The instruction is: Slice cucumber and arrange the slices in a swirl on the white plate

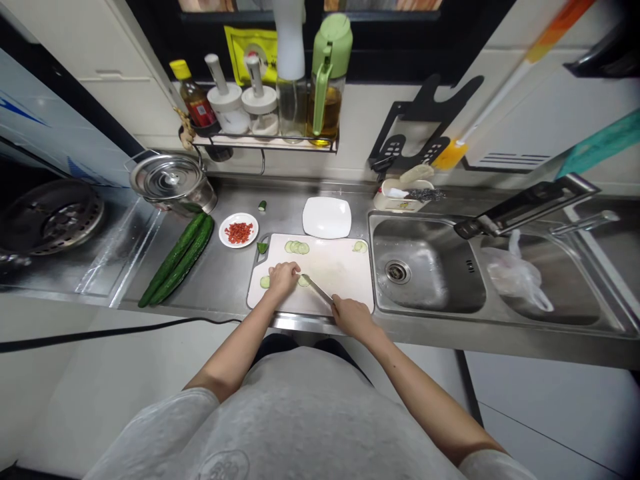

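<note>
On the pale cutting board [345, 273], my left hand [283, 279] has its fingers curled and pressed down on a piece of cucumber, most of which is hidden beneath them. The handle of a knife is gripped in my right hand [353, 315]. Its blade [320, 289] points up and left, with the tip beside a cucumber slice [303, 281] close to my left fingertips. Left of that hand lies a pale green cucumber piece [265, 282]. More cucumber slices [297, 247] overlap near the board's back edge, and a few others [360, 247] sit at its back right corner.
Two whole cucumbers [177, 260] lie left, near a plate of chopped red pieces [239, 232]. An empty white plate [327, 218] stands behind the board. The sink [425, 267] is at right, a lidded steel pot [173, 180] back left. Bottles and jars fill a rack [270, 141] above.
</note>
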The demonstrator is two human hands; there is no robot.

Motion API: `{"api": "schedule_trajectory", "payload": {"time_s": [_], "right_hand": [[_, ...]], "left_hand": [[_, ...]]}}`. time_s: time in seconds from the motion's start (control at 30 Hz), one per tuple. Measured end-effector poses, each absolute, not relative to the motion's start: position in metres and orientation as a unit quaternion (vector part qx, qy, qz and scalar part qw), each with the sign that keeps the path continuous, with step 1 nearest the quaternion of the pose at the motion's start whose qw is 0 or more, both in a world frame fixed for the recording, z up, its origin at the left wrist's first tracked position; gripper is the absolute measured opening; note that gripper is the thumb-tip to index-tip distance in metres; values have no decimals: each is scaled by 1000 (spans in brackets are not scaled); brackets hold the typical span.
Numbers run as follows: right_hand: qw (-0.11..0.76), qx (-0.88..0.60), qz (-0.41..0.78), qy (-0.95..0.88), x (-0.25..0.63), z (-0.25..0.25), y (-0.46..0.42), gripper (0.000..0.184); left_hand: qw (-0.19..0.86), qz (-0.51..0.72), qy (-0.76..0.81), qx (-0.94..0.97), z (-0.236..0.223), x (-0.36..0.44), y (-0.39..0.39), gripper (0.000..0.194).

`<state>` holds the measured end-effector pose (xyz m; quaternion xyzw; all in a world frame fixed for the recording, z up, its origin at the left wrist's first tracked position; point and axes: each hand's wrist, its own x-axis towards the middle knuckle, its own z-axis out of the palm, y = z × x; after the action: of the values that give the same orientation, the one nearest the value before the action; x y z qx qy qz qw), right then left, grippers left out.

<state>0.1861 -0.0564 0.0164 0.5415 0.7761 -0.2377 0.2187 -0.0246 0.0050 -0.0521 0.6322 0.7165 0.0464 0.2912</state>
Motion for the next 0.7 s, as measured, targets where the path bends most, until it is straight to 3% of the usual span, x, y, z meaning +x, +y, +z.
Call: {"api": "schedule_trajectory", "payload": {"time_s": [0.7], "right_hand": [[216, 541, -227, 780, 182, 11, -57, 27]], "left_hand": [[294, 46, 719, 628, -50, -25, 6, 15]]}}
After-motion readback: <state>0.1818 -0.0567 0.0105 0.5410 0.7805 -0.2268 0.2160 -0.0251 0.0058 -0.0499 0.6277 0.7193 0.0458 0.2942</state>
